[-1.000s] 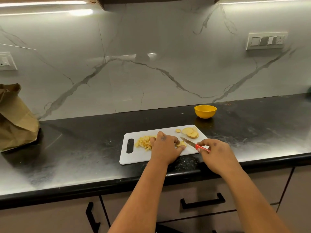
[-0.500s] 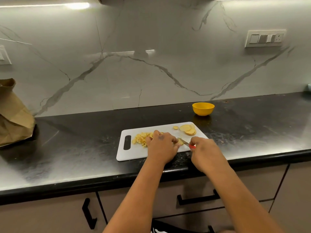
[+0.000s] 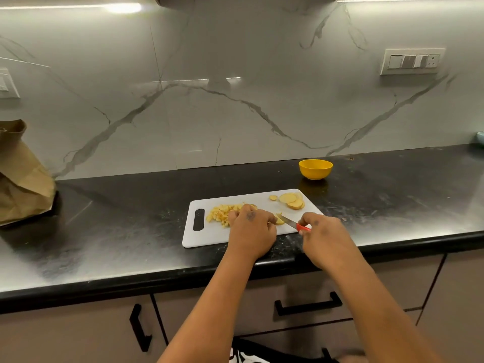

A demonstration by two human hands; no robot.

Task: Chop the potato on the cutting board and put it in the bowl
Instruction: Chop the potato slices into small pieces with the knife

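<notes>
A glossy grey-white marble-look wall panel with dark veins (image 3: 235,106) rises behind a long black speckled stone countertop (image 3: 104,231). A white switch plate (image 3: 411,61) sits on it at right. Strip lighting (image 3: 123,7) glows overhead. Below stand taupe cabinet fronts with black bar handles (image 3: 309,305).

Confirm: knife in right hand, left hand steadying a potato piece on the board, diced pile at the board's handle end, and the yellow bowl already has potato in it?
Not quite. The head view shows the yellow bowl with no potato in it. The rest holds: right hand grips the knife, left hand steadies a potato piece, diced pile sits at the board's handle end.
</notes>
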